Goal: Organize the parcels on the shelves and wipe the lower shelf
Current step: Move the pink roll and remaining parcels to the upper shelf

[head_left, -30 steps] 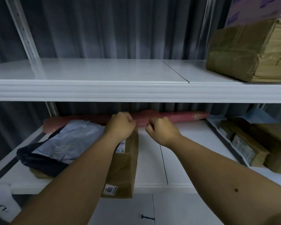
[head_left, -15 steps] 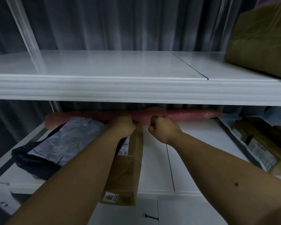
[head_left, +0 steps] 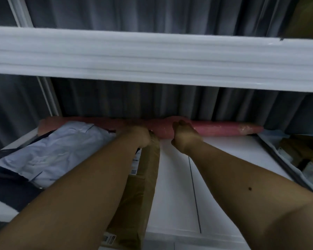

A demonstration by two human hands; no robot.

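A long pink plastic-wrapped roll parcel [head_left: 224, 129] lies along the back of the white lower shelf [head_left: 175, 186], against a grey curtain. My left hand [head_left: 138, 137] and my right hand [head_left: 183, 138] both reach to its middle, fingers closed around it. Under my left forearm a long brown cardboard parcel [head_left: 145, 177] with white labels points toward the front edge. A grey plastic mailer bag [head_left: 56, 150] lies at the left on a dark bag [head_left: 9, 188].
The white front rail of the upper shelf [head_left: 152, 56] crosses the view just above my hands. Taped brown parcels [head_left: 300, 156] fill the lower shelf's right end. A white upright post [head_left: 47, 98] stands at the back left.
Both hands have pushed further in and closed on the pink roll. The view has dropped, so the upper shelf's top and its brown box have nearly gone from sight.
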